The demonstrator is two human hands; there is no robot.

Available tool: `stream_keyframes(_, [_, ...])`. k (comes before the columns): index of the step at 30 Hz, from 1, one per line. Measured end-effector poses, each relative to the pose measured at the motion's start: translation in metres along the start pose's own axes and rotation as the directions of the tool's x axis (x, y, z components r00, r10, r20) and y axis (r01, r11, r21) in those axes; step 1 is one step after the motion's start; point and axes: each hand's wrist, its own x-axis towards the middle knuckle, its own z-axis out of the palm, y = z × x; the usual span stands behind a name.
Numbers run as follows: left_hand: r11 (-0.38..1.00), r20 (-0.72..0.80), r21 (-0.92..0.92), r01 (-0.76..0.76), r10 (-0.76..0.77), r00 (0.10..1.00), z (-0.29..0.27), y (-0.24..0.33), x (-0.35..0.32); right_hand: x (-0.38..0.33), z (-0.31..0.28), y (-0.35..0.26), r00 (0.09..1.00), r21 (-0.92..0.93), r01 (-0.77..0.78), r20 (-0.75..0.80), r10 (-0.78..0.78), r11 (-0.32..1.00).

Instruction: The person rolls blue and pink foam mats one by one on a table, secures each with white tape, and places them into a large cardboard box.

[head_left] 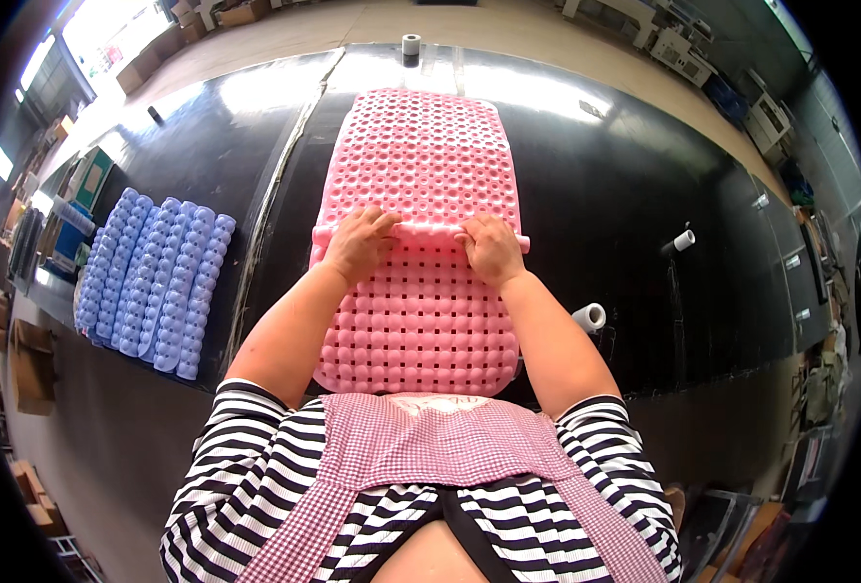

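A long pink plastic bubble mat (421, 146) stretches away from me on the black table, its far part showing small round cups. Across its middle runs a narrow pink roll (429, 234). Nearer to me lies a pink stretch with rounded bumps and square holes (421, 335); I cannot tell whether it is a second mat underneath. My left hand (358, 245) grips the left part of the roll, fingers curled over it. On the right part, my right hand (494, 250) is closed the same way, thumb toward the middle.
Several rolled blue bubble mats (154, 282) lie side by side at the left table edge. White rolls (590, 317) of film or tape stand on the black table (635, 194), at the right and far edge. Boxes (88, 180) sit beyond the blue mats.
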Motion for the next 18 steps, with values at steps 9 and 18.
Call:
stream_keyframes(9, [1.000, 0.071, 0.000, 0.024, -0.024, 0.997, -0.025, 0.073, -0.132, -0.118, -0.038, -0.088, 0.992, 0.104, 0.020, 0.126, -0.033, 0.994])
stream_keyframes(18, [0.996, -0.014, 0.086, 0.035, -0.034, 0.999, -0.017, 0.043, -0.050, -0.095, -0.026, -0.089, 0.979, -0.069, 0.197, 0.061, -0.193, 0.978])
